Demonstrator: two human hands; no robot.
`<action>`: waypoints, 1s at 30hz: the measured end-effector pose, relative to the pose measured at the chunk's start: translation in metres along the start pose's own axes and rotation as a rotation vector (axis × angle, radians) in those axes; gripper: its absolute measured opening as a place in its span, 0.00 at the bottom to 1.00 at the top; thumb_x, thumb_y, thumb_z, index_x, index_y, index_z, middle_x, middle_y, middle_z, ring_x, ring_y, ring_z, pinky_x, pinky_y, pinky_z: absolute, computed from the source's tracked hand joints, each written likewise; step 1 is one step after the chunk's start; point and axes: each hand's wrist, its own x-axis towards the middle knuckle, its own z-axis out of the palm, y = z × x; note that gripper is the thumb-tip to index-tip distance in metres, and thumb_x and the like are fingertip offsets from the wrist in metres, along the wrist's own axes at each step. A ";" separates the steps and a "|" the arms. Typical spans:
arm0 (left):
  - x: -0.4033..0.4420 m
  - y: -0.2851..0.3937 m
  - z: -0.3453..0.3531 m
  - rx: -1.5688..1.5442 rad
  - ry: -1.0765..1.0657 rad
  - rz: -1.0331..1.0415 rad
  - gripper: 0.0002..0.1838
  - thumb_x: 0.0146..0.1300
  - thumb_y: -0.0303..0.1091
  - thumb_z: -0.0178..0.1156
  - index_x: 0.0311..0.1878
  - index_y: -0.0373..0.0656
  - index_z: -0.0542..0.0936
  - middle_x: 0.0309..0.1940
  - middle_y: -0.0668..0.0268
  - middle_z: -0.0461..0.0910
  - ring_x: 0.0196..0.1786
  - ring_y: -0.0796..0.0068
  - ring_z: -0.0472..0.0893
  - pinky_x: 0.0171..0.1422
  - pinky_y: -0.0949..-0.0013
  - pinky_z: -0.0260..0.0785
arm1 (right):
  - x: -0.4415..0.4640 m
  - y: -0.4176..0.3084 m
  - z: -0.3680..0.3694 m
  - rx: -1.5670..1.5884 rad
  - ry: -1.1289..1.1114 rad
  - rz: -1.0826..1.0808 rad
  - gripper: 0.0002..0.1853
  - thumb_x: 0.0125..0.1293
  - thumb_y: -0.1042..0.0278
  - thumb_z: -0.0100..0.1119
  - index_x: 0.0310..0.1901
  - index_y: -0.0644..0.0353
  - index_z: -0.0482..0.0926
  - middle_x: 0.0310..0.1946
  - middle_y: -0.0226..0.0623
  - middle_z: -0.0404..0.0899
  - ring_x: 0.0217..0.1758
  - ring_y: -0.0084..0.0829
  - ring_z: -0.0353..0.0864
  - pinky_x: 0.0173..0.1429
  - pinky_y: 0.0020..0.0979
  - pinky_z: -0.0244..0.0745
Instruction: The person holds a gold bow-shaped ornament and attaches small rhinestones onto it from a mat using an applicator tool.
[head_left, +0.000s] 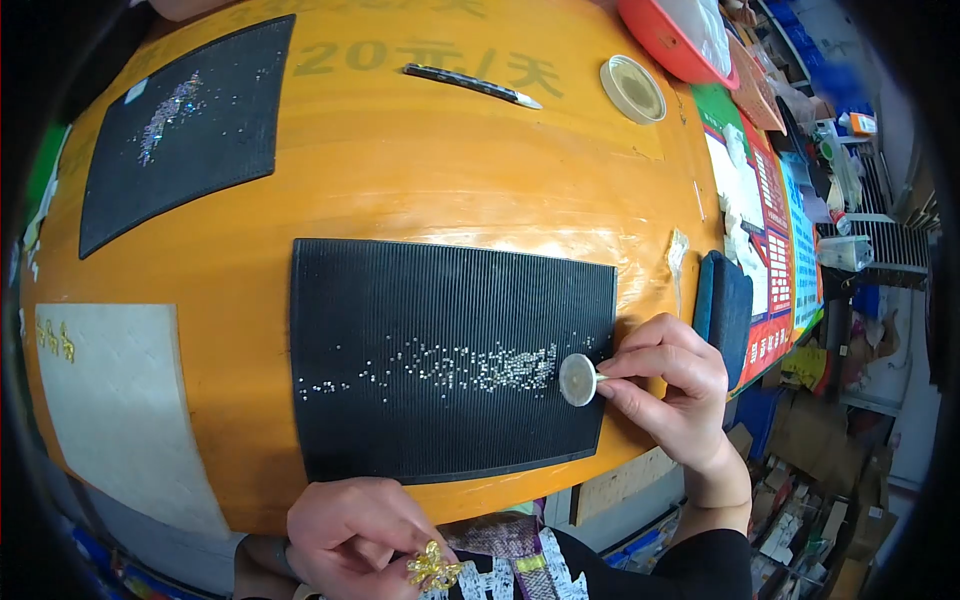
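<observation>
My right hand (665,385) pinches the short stem of a small round disc (577,380), whose pale face is turned to the left over the right edge of a ridged black mat (440,300). Many tiny shiny stones (480,367) lie scattered across that mat, densest near the disc. At the mat's front edge, my left hand (355,540) is closed on a gold flower-shaped piece (433,568), held just off the table's near edge.
A second black mat (225,110) with glittering stones lies at the back left. Gold pieces (55,340) sit on a white sheet (130,420). Farther back are a pen (470,85), a round dish (633,89) and a red basket (675,40). A dark blue pouch (725,315) lies right.
</observation>
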 end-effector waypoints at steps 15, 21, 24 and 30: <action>-0.003 0.003 -0.003 -0.034 0.005 -0.042 0.16 0.41 0.12 0.56 0.35 0.29 0.66 0.29 0.45 0.75 0.26 0.61 0.80 0.30 0.65 0.76 | 0.005 0.001 0.001 -0.051 -0.014 -0.065 0.08 0.43 0.79 0.66 0.29 0.64 0.80 0.26 0.36 0.73 0.28 0.27 0.74 0.29 0.23 0.68; -0.001 0.006 -0.006 0.044 -0.058 -0.077 0.15 0.40 0.12 0.56 0.34 0.28 0.66 0.27 0.46 0.75 0.26 0.62 0.80 0.30 0.65 0.76 | 0.014 0.002 0.001 -0.119 0.032 -0.086 0.09 0.44 0.80 0.64 0.31 0.65 0.80 0.26 0.35 0.71 0.26 0.25 0.72 0.26 0.22 0.66; -0.003 0.002 0.003 -0.071 0.110 -0.043 0.14 0.40 0.12 0.56 0.33 0.28 0.67 0.28 0.47 0.75 0.26 0.62 0.80 0.30 0.66 0.76 | 0.013 0.001 -0.001 -0.079 0.023 -0.054 0.09 0.44 0.80 0.64 0.31 0.65 0.80 0.26 0.35 0.71 0.26 0.25 0.72 0.26 0.22 0.65; -0.002 0.003 0.001 -0.055 0.067 -0.046 0.15 0.41 0.12 0.57 0.34 0.29 0.66 0.28 0.48 0.74 0.25 0.62 0.80 0.29 0.66 0.76 | 0.006 -0.002 -0.001 -0.044 -0.035 -0.030 0.10 0.45 0.79 0.65 0.32 0.65 0.80 0.26 0.36 0.72 0.26 0.24 0.72 0.25 0.21 0.65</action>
